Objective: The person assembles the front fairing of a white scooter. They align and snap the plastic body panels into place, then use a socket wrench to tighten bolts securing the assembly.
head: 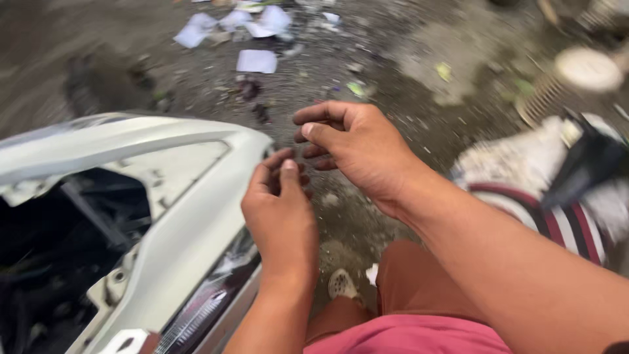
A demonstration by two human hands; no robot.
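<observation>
My left hand [280,213]: fingers curled, nothing visibly held, just beside the white body panel [190,216]. My right hand [357,147]: loosely curled, empty-looking, farther right. Panel's long axis slants down-left.

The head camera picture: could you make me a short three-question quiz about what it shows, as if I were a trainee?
1. True or false: the left hand and the right hand are both raised with curled fingers over gravelly ground.
2. What lies directly left of the left hand?
A. a blue bucket
B. a white vehicle body panel
C. a wooden crate
3. Fill in: scraps of white ____ lie on the ground beyond the hands.

Key:
1. True; neither hand visibly holds anything.
2. B; its dark opening shows on the far left.
3. paper
</observation>
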